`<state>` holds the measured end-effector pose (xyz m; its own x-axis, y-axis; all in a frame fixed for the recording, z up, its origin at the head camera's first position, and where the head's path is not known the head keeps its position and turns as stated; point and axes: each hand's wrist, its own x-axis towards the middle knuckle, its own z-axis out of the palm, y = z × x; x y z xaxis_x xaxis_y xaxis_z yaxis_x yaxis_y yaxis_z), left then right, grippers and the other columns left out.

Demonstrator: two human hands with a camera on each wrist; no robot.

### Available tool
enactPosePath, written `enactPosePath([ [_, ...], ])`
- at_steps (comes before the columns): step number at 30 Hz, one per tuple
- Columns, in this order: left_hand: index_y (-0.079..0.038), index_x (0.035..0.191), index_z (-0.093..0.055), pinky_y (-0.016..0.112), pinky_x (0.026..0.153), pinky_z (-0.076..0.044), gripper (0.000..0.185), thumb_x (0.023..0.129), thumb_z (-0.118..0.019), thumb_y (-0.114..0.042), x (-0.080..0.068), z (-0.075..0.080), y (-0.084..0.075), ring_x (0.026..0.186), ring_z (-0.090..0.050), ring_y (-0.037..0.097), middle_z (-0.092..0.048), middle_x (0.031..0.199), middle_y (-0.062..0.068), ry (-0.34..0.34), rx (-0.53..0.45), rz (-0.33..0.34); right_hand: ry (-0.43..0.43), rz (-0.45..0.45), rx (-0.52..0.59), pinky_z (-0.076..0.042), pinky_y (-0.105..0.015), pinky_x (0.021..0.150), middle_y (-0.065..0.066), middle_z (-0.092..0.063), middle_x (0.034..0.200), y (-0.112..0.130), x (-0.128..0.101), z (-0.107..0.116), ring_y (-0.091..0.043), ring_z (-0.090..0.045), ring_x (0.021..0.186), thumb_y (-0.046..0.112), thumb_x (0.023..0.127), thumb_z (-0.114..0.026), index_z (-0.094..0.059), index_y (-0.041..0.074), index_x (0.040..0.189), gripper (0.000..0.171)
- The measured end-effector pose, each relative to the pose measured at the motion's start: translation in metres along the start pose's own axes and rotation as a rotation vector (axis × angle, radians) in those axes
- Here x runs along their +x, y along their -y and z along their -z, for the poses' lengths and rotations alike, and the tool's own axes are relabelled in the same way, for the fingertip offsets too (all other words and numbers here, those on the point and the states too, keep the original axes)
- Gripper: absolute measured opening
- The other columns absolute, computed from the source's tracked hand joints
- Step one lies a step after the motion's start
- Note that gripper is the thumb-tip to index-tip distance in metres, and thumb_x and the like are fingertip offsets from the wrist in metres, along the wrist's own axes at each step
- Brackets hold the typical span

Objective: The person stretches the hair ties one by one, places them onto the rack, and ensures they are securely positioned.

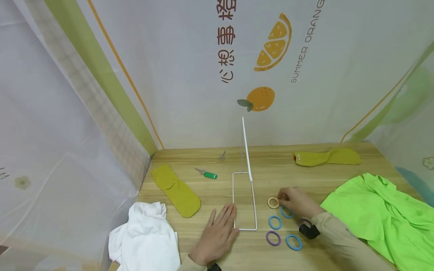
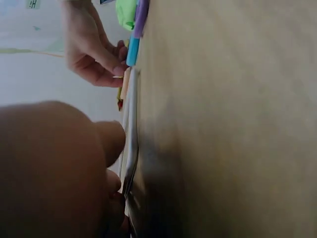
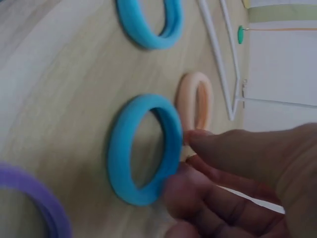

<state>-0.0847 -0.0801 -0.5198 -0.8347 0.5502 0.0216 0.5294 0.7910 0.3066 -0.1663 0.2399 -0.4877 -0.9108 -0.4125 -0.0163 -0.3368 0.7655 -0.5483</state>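
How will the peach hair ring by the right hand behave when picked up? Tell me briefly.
The peach hair ring looks like soft fabric elastic, so it probably squashes under a pinch and is light. It lies flat on the table, so it seems unlikely to roll. The right hand has fingertips at it; its matte surface probably grips well.

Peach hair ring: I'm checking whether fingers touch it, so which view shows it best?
The right wrist view: the peach hair ring lies large by the right hand. The head view shows it small; the left wrist view only an edge-on sliver.
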Motion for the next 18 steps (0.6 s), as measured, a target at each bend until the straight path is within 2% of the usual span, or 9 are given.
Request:
enactPosePath([
  [8,-0.004,0.162,-0.027,0.058,0.124,-0.022,0.058,0.112,-0.031,-0.033,-0.001,-0.008,0.002,0.158,-0.024,0.027,-0.024,0.17,0.01,-0.035,0.055,-0.017,-0.024,-0.003,-0.021,-0.046,-0.022,0.057,0.011,-0.063,0.07,0.001,0.005,-0.007,-0.002,-0.052,0.063,0.013,0.092,-0.074,-0.071,0.011,0.086,0.008],
  [18,-0.004,0.16,-0.032,0.058,0.123,-0.025,0.056,0.111,-0.037,-0.032,-0.003,-0.013,0.002,0.156,-0.029,0.027,-0.03,0.168,0.01,-0.114,0.062,-0.013,-0.013,-0.053,-0.017,-0.046,-0.022,0.059,0.007,-0.061,0.074,0.007,0.009,-0.013,-0.007,-0.053,0.068,0.005,0.092,-0.071,-0.066,0.013,0.079,0.016],
])
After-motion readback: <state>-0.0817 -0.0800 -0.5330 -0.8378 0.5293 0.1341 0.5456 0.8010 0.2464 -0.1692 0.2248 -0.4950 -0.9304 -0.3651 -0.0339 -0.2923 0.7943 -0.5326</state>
